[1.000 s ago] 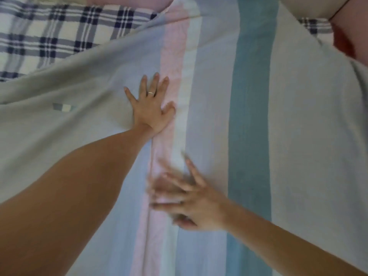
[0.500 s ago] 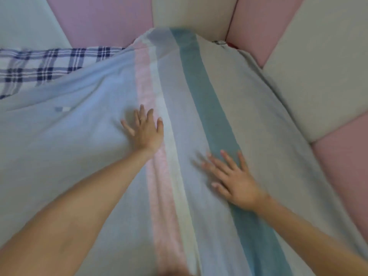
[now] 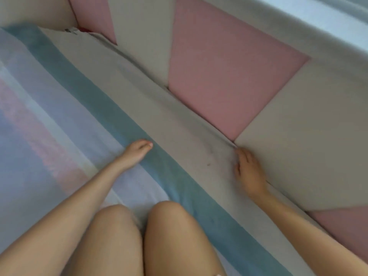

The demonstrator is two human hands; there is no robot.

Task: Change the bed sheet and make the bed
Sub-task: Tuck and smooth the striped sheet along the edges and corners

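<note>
Striped sheet [image 3: 59, 120] lay spread out, its grey edge against the padded panels [image 3: 229, 80]. Your left grip [image 3: 135, 154] rested flat on it, holding nothing. Your right grip [image 3: 249, 172] met that edge with bent fingers; whether pinching or pushing, I couldn't tell. Anchoring with the left and tucking deep looked wisest.

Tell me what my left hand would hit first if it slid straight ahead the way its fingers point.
Sliding over the striped sheet, the left hand would probably meet the pink panel of the padded wall first, near its lower edge; depth is hard to judge.
</note>
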